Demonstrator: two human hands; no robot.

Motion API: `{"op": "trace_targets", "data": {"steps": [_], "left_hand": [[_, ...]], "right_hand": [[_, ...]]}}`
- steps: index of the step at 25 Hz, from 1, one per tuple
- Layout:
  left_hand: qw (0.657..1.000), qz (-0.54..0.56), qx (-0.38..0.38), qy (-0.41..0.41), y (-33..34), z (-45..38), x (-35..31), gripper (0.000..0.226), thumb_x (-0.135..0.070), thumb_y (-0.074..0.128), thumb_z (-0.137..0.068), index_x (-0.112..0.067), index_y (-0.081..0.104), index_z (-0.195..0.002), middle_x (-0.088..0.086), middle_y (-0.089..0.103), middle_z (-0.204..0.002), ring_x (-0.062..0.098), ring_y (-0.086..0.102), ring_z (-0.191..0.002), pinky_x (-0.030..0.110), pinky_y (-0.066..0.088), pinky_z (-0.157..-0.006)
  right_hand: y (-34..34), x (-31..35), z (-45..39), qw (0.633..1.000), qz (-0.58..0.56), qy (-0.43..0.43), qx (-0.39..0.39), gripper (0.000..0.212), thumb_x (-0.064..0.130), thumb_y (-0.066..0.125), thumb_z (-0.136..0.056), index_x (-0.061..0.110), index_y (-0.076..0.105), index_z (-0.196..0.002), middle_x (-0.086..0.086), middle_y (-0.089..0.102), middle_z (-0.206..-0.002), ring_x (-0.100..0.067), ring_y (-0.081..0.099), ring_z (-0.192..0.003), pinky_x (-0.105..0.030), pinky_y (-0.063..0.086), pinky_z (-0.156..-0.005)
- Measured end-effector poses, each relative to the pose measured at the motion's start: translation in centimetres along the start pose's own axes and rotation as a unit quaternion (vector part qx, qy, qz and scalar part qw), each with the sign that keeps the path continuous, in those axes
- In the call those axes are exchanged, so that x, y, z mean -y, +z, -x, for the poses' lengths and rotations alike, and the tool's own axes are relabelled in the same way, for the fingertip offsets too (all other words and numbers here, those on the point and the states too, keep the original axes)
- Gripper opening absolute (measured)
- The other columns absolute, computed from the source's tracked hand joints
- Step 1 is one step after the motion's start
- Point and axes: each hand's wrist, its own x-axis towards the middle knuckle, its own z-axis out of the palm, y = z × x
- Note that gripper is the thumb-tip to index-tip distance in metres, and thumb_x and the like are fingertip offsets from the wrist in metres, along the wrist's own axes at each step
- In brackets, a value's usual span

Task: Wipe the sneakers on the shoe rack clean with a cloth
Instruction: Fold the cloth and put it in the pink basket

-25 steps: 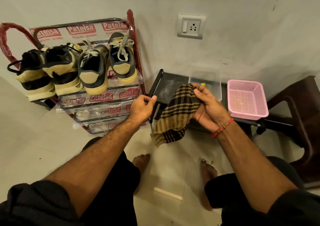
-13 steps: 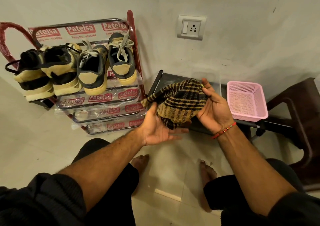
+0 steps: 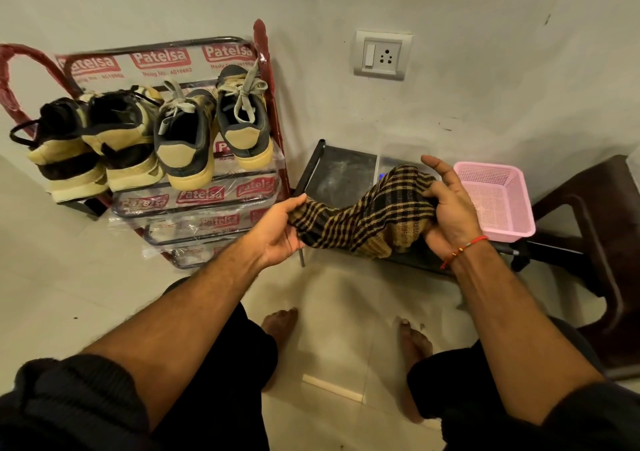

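Both hands hold the cloth (image 3: pixel 367 215): the left hand (image 3: pixel 280 236) pinches one end, the right hand (image 3: pixel 446 208) bunches the other in its palm, first finger straight. It hangs between them in front of the rack (image 3: pixel 266 104), apart from the four sneakers (image 3: pixel 187 139) on the top shelf. Soft and light, it will likely sag, so wadding it in one hand should serve wiping best.
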Motion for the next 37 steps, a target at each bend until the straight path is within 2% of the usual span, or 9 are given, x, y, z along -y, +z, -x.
{"op": "trace_targets", "data": {"steps": [4, 7, 9, 14, 17, 23, 30, 33, 37], "left_hand": [[0.998, 0.010, 0.021, 0.052, -0.5, 0.9, -2.6, 0.033, -0.039, 0.053, -0.102, -0.012, 0.064, -0.117, 0.011, 0.072, -0.113, 0.026, 0.069, -0.107, 0.047, 0.053, -0.100], [0.979, 0.154, 0.065, 0.117, -1.5, 0.9, -3.0, 0.084, -0.074, 0.046, -0.092, -0.007, 0.050, -0.144, 0.018, 0.061, -0.140, 0.034, 0.057, -0.131, 0.051, 0.041, -0.115], [0.994, 0.059, 0.063, 0.069, -1.5, 0.7, -1.2, 0.104, -0.091, 0.032, -0.081, -0.015, 0.043, -0.151, 0.018, 0.056, -0.147, 0.039, 0.051, -0.137, 0.058, 0.037, -0.116], [0.982, -0.063, -0.088, 0.153, 0.6, 0.5, -1.6, 0.024, -0.034, 0.058, -0.102, -0.015, 0.067, -0.114, 0.003, 0.077, -0.105, 0.024, 0.067, -0.112, 0.039, 0.056, -0.090], [0.982, -0.059, -0.082, 0.157, 0.7, 1.2, -2.4, 0.022, -0.024, 0.058, -0.103, -0.011, 0.067, -0.118, 0.006, 0.077, -0.107, 0.021, 0.074, -0.100, 0.035, 0.060, -0.075], [0.923, -0.252, -0.112, 0.267, 1.1, 1.4, -3.8, 0.018, -0.025, 0.054, -0.105, -0.019, 0.066, -0.116, 0.001, 0.075, -0.113, 0.018, 0.070, -0.108, 0.038, 0.057, -0.091], [0.856, -0.309, -0.225, 0.348, -0.4, 1.2, -3.8, 0.026, -0.030, 0.076, -0.090, -0.016, 0.073, -0.111, -0.004, 0.067, -0.122, 0.012, 0.067, -0.110, 0.040, 0.061, -0.091], [0.857, -0.251, -0.132, 0.430, -0.7, 1.9, -4.4, 0.018, -0.022, 0.074, -0.093, -0.018, 0.073, -0.111, -0.011, 0.064, -0.131, 0.009, 0.062, -0.121, 0.030, 0.059, -0.092], [0.866, -0.210, -0.085, 0.446, 0.2, 2.7, -4.1, 0.008, -0.017, 0.071, -0.095, -0.022, 0.073, -0.100, -0.001, 0.077, -0.095, 0.019, 0.073, -0.094, 0.037, 0.060, -0.082]], "right_hand": [[-0.7, 0.3, 0.0, 0.999, -0.005, 0.035, 0.039, 0.036, 0.008, 0.048, -0.094, 0.006, 0.063, -0.126, -0.015, 0.067, -0.111, -0.027, 0.066, -0.099, -0.043, 0.054, -0.086], [-0.6, 0.4, 0.1, 0.996, -0.055, 0.042, 0.058, 0.024, 0.021, 0.054, -0.099, 0.014, 0.067, -0.118, -0.015, 0.066, -0.119, -0.031, 0.066, -0.105, -0.051, 0.054, -0.087], [0.0, -0.4, 0.1, 0.998, -0.036, 0.035, 0.038, 0.025, 0.013, 0.047, -0.102, 0.013, 0.064, -0.121, -0.013, 0.068, -0.117, -0.028, 0.068, -0.101, -0.045, 0.058, -0.079], [0.0, -0.7, 0.5, 0.997, 0.059, 0.053, 0.005, 0.031, 0.005, 0.044, -0.103, 0.012, 0.064, -0.126, -0.011, 0.071, -0.109, -0.023, 0.069, -0.095, -0.035, 0.060, -0.075], [-0.3, -0.2, 0.5, 0.998, 0.008, 0.061, 0.023, 0.031, 0.006, 0.051, -0.099, 0.009, 0.062, -0.128, -0.012, 0.069, -0.109, -0.022, 0.068, -0.097, -0.037, 0.058, -0.084], [-1.3, -1.0, -0.4, 0.993, 0.071, 0.073, -0.062, 0.028, 0.009, 0.062, -0.094, 0.012, 0.066, -0.122, -0.010, 0.070, -0.110, -0.027, 0.066, -0.104, -0.041, 0.057, -0.083], [-1.0, -0.5, 0.5, 0.998, 0.045, -0.038, 0.004, 0.049, -0.001, 0.068, -0.085, 0.008, 0.058, -0.131, -0.009, 0.075, -0.098, -0.019, 0.070, -0.098, -0.031, 0.056, -0.092], [-1.0, 0.5, 0.3, 0.980, 0.125, -0.154, 0.015, 0.041, 0.007, 0.075, -0.080, 0.006, 0.066, -0.121, -0.002, 0.075, -0.093, -0.013, 0.069, -0.089, -0.025, 0.056, -0.088], [-1.9, 1.7, -0.3, 0.903, 0.395, -0.148, 0.078, 0.034, 0.016, 0.078, -0.083, 0.015, 0.071, -0.116, 0.003, 0.068, -0.094, -0.008, 0.064, -0.089, -0.018, 0.051, -0.083]]}}
